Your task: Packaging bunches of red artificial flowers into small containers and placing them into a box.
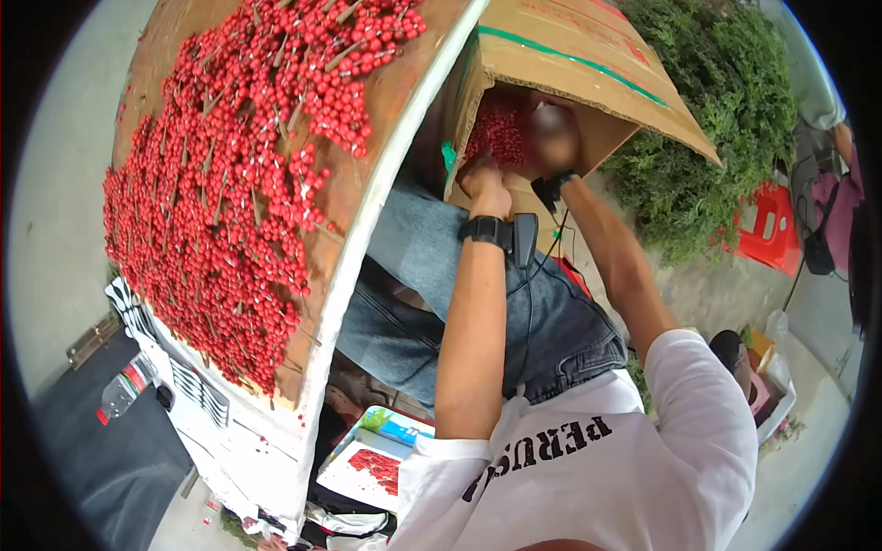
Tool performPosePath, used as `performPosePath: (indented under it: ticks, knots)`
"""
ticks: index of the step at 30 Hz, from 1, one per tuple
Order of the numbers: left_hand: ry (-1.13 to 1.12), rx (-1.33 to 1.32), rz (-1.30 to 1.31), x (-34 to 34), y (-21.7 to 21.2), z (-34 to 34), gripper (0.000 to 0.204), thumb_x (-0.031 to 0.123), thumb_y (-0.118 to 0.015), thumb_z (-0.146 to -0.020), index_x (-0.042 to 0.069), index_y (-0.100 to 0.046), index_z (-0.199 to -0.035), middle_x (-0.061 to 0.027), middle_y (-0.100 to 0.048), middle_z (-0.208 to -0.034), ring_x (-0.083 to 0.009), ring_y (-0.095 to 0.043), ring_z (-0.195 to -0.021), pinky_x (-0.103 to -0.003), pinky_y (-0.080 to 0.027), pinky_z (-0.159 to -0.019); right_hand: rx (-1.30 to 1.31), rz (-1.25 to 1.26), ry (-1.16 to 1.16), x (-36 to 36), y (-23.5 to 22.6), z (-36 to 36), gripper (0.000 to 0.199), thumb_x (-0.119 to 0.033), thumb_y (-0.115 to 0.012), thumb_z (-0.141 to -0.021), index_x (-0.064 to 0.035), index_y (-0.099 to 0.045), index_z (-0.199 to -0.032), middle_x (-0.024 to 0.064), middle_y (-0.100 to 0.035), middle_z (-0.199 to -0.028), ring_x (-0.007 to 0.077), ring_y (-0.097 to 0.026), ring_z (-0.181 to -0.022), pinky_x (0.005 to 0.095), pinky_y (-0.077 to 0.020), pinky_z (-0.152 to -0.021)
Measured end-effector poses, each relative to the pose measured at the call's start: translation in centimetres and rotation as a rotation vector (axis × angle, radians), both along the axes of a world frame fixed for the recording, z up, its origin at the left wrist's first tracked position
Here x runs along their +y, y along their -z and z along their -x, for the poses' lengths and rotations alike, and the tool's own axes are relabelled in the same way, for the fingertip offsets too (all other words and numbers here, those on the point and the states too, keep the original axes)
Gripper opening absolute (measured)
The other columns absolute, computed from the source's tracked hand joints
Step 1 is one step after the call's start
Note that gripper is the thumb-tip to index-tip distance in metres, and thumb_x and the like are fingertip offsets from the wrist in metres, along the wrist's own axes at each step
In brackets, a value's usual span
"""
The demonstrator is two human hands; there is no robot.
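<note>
A cardboard box point(588, 78) with green tape stands open toward me, and both my hands reach into its mouth. Inside lies a heap of red berry sprigs point(496, 136). My left hand point(487, 186) is at the box's near left edge beside the heap, its fingertips lost in shadow. Further in and to the right is my right hand point(555, 147), smeared in the picture, so its fingers and anything in them cannot be made out. Many more artificial-looking red berry stems point(230, 193) cover the wooden tabletop point(395, 87) on my left.
The table's white edge point(367, 220) runs close by my left arm. A leafy green bush point(707, 101) and a red plastic stool point(770, 230) stand to the right. Below the table is a white tray point(354, 482) with red bits. A plastic bottle point(124, 390) lies at far left.
</note>
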State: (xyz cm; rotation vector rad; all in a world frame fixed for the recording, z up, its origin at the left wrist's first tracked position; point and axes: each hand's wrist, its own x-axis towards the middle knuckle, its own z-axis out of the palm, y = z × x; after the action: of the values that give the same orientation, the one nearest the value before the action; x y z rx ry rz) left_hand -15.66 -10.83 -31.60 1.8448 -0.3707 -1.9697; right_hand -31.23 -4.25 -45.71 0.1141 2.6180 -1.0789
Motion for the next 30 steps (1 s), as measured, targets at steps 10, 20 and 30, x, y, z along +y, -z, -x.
performPosePath:
  ticks: [10, 20, 30]
  knots:
    - [0.000, 0.051, -0.084, -0.6, -1.7, -0.2, 0.025, 0.015, -0.063, -0.102, 0.005, -0.060, -0.124, -0.0093, -0.065, -0.105, -0.0249, -0.073, -0.081, -0.040, -0.062, -0.064, -0.394, 0.622, -0.588, -4.4, 8.3, -2.3, 0.053, -0.019, -0.061, -0.094, -0.0148, -0.056, -0.146, 0.0139, -0.070, -0.124, 0.0201, -0.066, -0.105, 0.0330, -0.0533, -0.091]
    - [0.023, 0.074, -0.002, -0.2, -1.6, -0.6, 0.032, 0.014, -0.046, -0.108, 0.001, -0.057, -0.136, -0.0138, -0.060, -0.127, -0.0296, -0.074, -0.087, -0.040, -0.066, -0.068, -1.032, 0.640, 0.100, 3.5, -2.1, -2.1, 0.037, -0.006, -0.063, -0.089, -0.0132, -0.063, -0.126, 0.0112, -0.068, -0.112, 0.0287, -0.070, -0.094, 0.0483, -0.0603, -0.079]
    - [-0.013, 0.037, -0.075, 0.0, -0.5, -0.3, 0.024, 0.015, -0.062, -0.101, 0.003, -0.064, -0.122, -0.0109, -0.070, -0.105, -0.0255, -0.071, -0.080, -0.036, -0.058, -0.059, -0.243, 0.784, -0.289, 6.9, -19.5, -6.6, 0.064, 0.000, -0.075, -0.088, -0.0150, -0.053, -0.146, 0.0059, -0.066, -0.119, 0.0191, -0.068, -0.106, 0.0337, -0.0576, -0.093]
